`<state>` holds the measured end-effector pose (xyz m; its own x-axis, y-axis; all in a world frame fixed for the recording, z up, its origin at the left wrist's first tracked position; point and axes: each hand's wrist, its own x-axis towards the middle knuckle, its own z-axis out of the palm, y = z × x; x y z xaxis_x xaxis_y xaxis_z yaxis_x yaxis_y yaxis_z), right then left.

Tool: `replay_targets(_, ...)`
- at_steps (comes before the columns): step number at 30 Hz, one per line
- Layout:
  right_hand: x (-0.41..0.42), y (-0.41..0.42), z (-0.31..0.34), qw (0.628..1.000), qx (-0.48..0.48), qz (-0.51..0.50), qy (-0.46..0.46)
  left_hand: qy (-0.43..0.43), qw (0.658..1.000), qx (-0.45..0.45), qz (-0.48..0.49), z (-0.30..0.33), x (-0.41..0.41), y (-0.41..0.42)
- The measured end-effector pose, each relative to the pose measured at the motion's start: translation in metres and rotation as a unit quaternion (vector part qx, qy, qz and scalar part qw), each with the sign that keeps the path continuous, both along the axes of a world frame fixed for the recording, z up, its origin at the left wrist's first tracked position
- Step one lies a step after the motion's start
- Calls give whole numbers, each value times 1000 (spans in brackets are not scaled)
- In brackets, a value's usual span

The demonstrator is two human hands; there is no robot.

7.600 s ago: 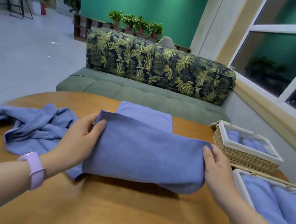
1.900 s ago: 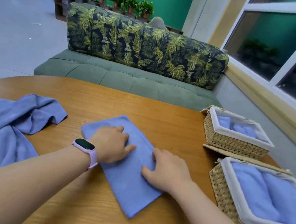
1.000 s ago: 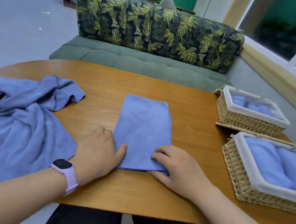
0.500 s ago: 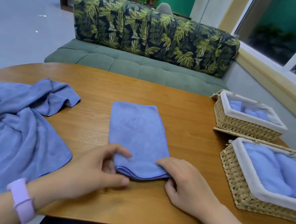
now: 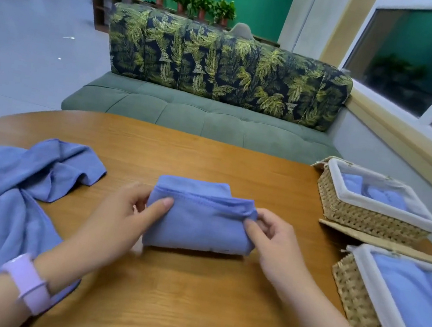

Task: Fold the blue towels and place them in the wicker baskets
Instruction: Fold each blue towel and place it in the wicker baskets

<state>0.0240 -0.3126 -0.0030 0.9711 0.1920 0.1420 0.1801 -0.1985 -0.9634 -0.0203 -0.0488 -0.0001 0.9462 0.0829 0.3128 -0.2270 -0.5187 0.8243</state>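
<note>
A folded blue towel [image 5: 197, 222] lies in the middle of the round wooden table [image 5: 187, 300], its near half lifted and doubled over the far half. My left hand [image 5: 120, 221] pinches its left corner, thumb on top. At the right corner my right hand [image 5: 270, 242] pinches the same stitched edge. A crumpled blue towel [image 5: 7, 187] is spread at the left of the table. Two wicker baskets with white liners stand at the right: the near basket [image 5: 352, 292] and the far basket [image 5: 356, 214], each holding folded blue towels.
A flat wicker lid [image 5: 361, 237] lies between the two baskets. Behind the table stands a green sofa [image 5: 202, 116] with leaf-print cushions. A window sill runs along the right wall. A pale watch sits on my left wrist.
Both hands have picked up the towel's near edge and carried it away from me, folding the towel over itself. It now lies shorter and thicker.
</note>
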Motion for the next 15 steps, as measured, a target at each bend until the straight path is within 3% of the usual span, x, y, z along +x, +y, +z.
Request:
replay_targets(3,47,20,-3,998,-19,-46,23,53,997,-10,55,0,35,-2)
replay_targets(6,90,38,-15,991,-110,-75,-6,82,987,22,135,-11,72,-3)
replay_targets(11,112,46,-32,935,-326,-129,-54,141,960,135,199,-39,104,5)
replay_targets(15,110,44,-37,912,-374,-143,-89,193,929,236,211,-30,103,10)
